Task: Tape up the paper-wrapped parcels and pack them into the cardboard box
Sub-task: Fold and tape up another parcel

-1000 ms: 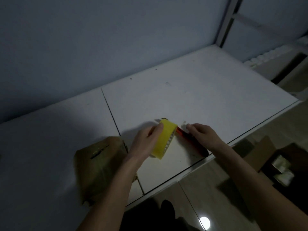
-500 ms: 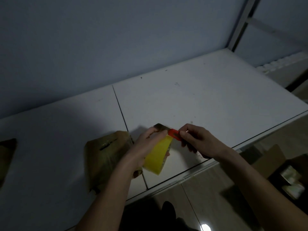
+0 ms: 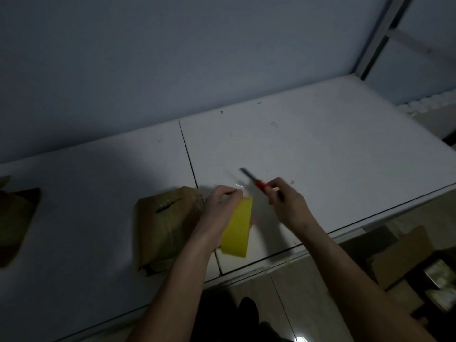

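My left hand [image 3: 217, 213] grips a yellow roll of tape [image 3: 237, 227] above the table's front edge, thumb and fingers near its top where a clear strip glints. My right hand [image 3: 286, 203] holds a red-handled utility knife [image 3: 253, 178], its blurred blade pointing up and left, just right of the roll. A brown paper-wrapped parcel [image 3: 162, 225] lies on the white table [image 3: 320, 149] directly left of my left hand. A second wrapped parcel [image 3: 14, 218] sits at the far left edge of view. An open cardboard box [image 3: 404, 255] stands on the floor at the lower right.
A grey wall rises behind the table, and a metal post [image 3: 375, 43] stands at its back right corner. A seam [image 3: 188, 154] divides the tabletop into two panels. Glossy floor tiles show below the table edge.
My right hand has lifted the knife off the table and swung it up to the right of the roll. My left hand has raised and tilted the tape roll. The view has shifted left.
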